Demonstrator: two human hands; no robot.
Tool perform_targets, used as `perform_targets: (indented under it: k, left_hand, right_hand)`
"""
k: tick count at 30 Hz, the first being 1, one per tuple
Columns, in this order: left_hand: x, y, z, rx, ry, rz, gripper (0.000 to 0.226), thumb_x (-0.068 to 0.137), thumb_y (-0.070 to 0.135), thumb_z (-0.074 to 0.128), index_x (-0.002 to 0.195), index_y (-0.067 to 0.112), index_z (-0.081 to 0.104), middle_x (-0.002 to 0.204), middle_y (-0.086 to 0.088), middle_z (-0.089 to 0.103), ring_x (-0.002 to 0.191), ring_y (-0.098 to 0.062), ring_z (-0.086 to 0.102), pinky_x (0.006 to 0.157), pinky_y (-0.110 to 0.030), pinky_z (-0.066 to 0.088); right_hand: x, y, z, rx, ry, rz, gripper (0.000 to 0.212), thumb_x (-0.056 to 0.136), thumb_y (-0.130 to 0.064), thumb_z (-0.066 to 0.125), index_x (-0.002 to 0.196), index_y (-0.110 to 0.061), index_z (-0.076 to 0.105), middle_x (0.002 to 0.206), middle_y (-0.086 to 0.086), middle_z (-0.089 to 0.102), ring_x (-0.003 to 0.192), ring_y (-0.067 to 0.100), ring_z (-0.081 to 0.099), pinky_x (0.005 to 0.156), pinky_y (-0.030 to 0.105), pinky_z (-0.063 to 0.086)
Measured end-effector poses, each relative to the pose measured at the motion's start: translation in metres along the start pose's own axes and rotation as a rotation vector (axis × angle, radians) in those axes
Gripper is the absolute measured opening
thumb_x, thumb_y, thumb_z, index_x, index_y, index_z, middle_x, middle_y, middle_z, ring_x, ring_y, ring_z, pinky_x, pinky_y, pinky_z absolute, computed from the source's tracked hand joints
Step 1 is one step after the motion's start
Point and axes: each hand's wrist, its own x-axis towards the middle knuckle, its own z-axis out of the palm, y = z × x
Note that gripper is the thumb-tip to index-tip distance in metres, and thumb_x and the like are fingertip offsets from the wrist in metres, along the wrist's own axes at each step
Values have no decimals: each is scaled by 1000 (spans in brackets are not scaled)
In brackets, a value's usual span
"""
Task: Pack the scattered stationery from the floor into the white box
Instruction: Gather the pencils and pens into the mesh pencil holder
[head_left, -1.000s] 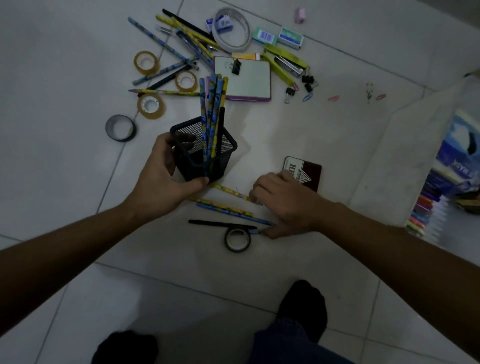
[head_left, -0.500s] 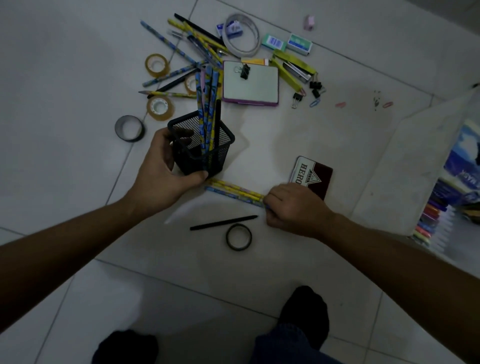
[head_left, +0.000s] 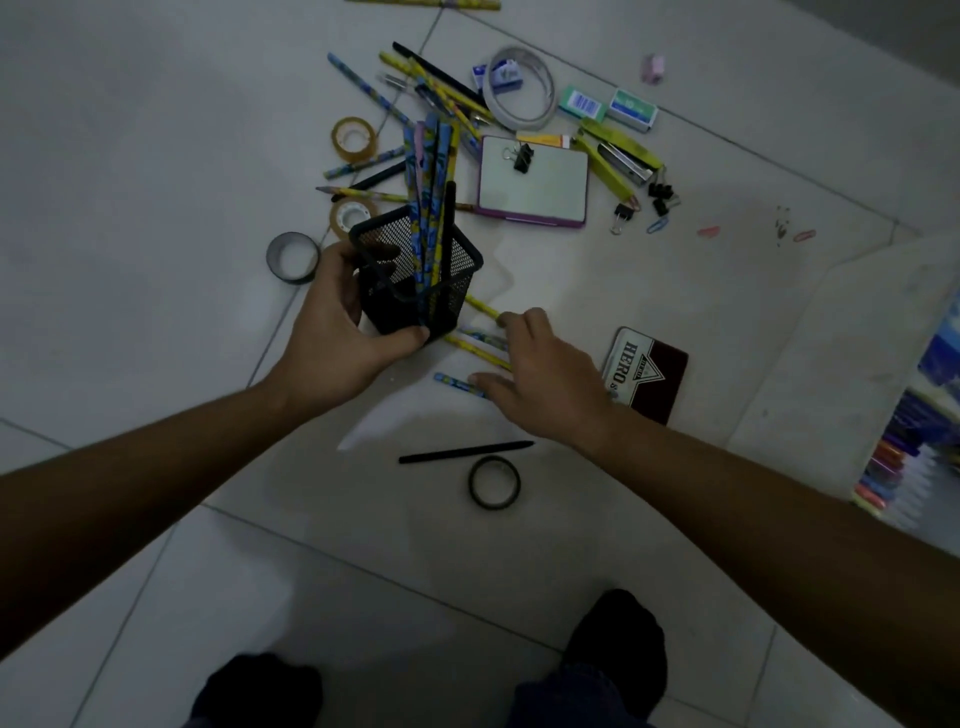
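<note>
Right hand now splayed — over pencils.

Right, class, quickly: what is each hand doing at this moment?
Left hand: closed around the black mesh pencil holder.
Right hand: fingers spread over the loose pencils on the floor, gripping nothing.

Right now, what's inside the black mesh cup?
The mesh cup, in the left hand, holds a bundle of blue and yellow pencils plus one black one. Their lower ends and the cup's bottom are hidden.
</note>
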Motion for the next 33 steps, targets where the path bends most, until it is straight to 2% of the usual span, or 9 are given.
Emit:
perform_targets:
  k: [6,8,12,15,18,22,26,29,33]
  left_hand:
    - [9,-1,-12,-7,71,35,72,69,-3,75,129,5,37,134,-7,51,125,-11,53,106,-28,44]
    - [12,-2,-16,-10,95,42,69,70,-7,74,128,6,37,133,-8,51,126,-17,53,108,-39,43]
    - [12,-4,-20,-2,98,25,70,69,-2,76,127,8,38,131,-1,52,127,-17,53,109,-45,42]
    - [9,-5,-23,-5,100,16,73,67,7,77,129,4,38,134,-6,50,128,-18,52,109,-46,42]
    - [6,-7,-29,-11,106,4,80,66,10,78,132,-2,34,138,-12,48,128,-19,52,108,-47,43]
    - [0,-8,-31,-11,90,-3,77,65,8,77,129,-4,35,132,-7,52,125,-16,54,107,-43,44]
    - [-4,-11,-35,-15,87,8,77,63,6,76,129,0,36,132,-9,52,124,-14,55,104,-35,46]
    - [-6,-13,-36,-14,72,14,78,64,5,76,130,0,36,135,-13,49,125,-12,53,106,-32,44]
    - [-10,-16,-32,0,25,12,79,66,4,79,134,4,38,135,-11,52,128,-16,51,110,-35,41]
  right_hand:
    - [10,7,-5,86,-16,30,63,92,-47,54,139,-13,31,133,11,46,102,31,57,71,35,46]
    - [13,10,-7,-11,26,37,52,93,-47,52,130,-11,44,124,12,49,93,32,58,67,37,48]
    - [19,6,-3,-179,14,-78,31,92,-34,53,98,-4,56,100,14,49,65,28,47,46,29,26]
    - [23,2,-4,-237,-36,-175,19,78,-16,63,81,1,56,85,20,53,51,21,30,46,21,6]
    - [27,3,-4,-316,-23,-207,17,67,-13,66,71,-3,54,65,17,54,39,22,37,50,17,-1]
    - [26,4,-10,-309,46,-266,23,79,-22,52,93,-3,53,56,11,55,40,28,49,41,20,17]
    - [14,5,-15,-86,-186,-84,53,94,-47,51,132,-13,36,71,7,55,62,29,52,54,33,36]
    - [1,14,-11,-151,-296,-180,54,88,-59,54,119,-14,50,100,11,61,83,33,60,66,36,45]
    - [-9,16,-2,-251,-193,-474,41,88,-45,43,86,-7,58,89,15,56,45,33,52,38,31,37]
